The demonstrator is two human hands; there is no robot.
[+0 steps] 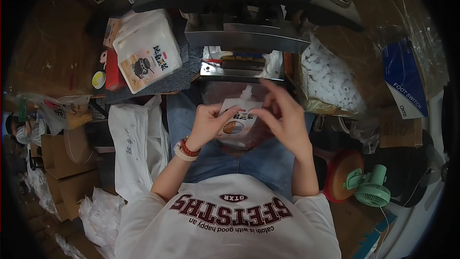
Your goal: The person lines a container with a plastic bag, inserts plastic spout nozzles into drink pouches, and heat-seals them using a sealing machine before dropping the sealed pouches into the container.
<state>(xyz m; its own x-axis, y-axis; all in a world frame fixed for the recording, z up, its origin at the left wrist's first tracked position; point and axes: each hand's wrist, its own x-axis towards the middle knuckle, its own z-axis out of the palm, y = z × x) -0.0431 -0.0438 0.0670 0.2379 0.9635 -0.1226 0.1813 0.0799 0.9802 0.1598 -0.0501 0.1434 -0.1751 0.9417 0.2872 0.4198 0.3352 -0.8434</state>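
A white printed spout pouch (242,127) is held over my lap, its pale spout (247,92) pointing up toward the machine. My left hand (208,123), with beaded bracelets at the wrist, pinches the pouch's left edge between thumb and fingers. My right hand (286,120) is at the pouch's right side, fingers spread and slightly blurred, its thumb close to the upper right corner. I cannot tell whether that thumb touches the pouch. Just beyond the hands is a press-like machine with a metal bar (249,36) above a lower metal block (239,69).
Flat printed pouches (148,57) are stacked on a grey mat at the left. On the right, a box holds many small white caps (330,74), beside a blue foot switch box (405,79). A green fan (373,192) stands at lower right; white sacks (136,148) hang at left.
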